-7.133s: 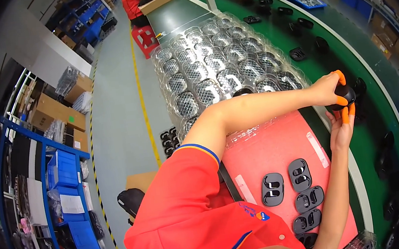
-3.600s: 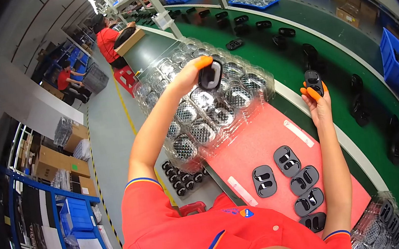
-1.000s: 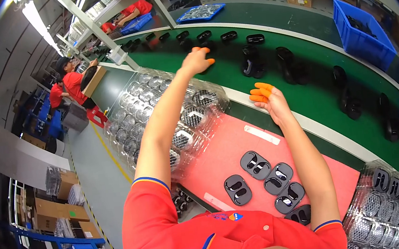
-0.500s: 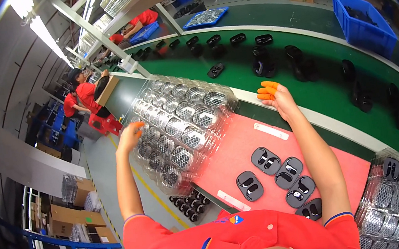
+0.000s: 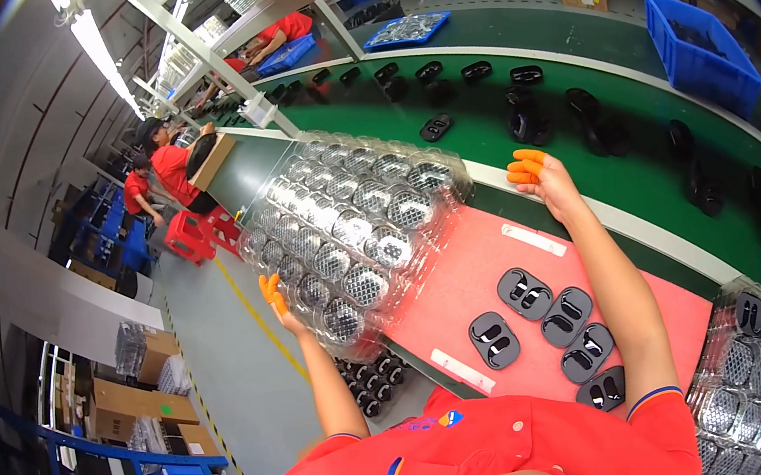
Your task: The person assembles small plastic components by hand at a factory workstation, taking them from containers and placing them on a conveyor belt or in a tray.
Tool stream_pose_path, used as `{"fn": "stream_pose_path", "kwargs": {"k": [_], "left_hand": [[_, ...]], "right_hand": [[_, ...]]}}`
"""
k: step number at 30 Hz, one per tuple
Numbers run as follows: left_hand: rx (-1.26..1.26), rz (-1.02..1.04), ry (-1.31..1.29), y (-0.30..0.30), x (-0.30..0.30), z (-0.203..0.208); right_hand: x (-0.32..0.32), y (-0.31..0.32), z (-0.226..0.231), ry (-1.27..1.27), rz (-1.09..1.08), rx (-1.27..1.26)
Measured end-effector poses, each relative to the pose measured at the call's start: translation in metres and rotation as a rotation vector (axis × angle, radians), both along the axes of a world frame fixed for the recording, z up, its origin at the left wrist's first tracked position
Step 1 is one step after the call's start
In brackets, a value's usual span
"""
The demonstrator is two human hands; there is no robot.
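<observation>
A stack of clear plastic blister trays (image 5: 331, 262) with round pockets lies at the left end of the pink work mat (image 5: 450, 300). My left hand (image 5: 282, 304), with orange finger cots, is at the stack's left side, fingers stretched along its edge; whether it touches cannot be seen. My right hand (image 5: 545, 181), also in orange finger cots, hovers by the pale conveyor rail, fingers loosely extended and holding nothing visible. Several dark grey rounded cases with glossy black inserts lie on the mat, among them a separate one (image 5: 494, 339) on the left.
Black parts stand along the green conveyor (image 5: 480, 121), and one grey case (image 5: 435, 127) lies there. A blue bin (image 5: 702, 46) stands beyond. More clear trays (image 5: 749, 373) are at the right. Co-workers in red sit at the far left near a red stool (image 5: 189, 237).
My left hand has come down from over the tray stack to its left side, nearer to me. The right hand has barely moved. The whole view has shifted slightly.
</observation>
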State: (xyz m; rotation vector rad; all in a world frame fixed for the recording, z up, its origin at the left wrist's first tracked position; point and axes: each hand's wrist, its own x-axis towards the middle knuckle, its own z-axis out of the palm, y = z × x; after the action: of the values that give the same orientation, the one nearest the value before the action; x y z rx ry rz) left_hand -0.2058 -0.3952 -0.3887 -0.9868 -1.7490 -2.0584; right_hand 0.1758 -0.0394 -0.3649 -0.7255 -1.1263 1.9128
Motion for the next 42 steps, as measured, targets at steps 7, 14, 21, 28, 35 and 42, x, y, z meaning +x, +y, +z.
{"fn": "stream_pose_path", "kwargs": {"k": [7, 14, 21, 28, 35, 42], "left_hand": [[0.143, -0.035, -0.161, 0.01, 0.021, -0.003], [0.295, -0.136, -0.293, 0.004, 0.008, -0.012], [0.388, -0.262, -0.515, 0.024, 0.034, 0.006], [-0.294, 0.152, -0.155, -0.037, -0.036, 0.004], [-0.386, 0.159, -0.258, -0.038, -0.033, 0.012], [-0.099, 0.124, -0.219, -0.026, -0.032, -0.009]], "right_hand": [[0.001, -0.003, -0.002, -0.196, 0.017, 0.151], [-0.008, -0.035, 0.004, -0.801, 0.078, 1.265], [-0.01, -0.025, 0.002, -0.846, 0.101, 1.221], [-0.015, -0.021, -0.004, -0.807, 0.169, 1.222], [-0.008, -0.018, -0.002, -0.792, 0.217, 1.195], [-0.004, -0.026, 0.0, -0.831, 0.223, 1.386]]}}
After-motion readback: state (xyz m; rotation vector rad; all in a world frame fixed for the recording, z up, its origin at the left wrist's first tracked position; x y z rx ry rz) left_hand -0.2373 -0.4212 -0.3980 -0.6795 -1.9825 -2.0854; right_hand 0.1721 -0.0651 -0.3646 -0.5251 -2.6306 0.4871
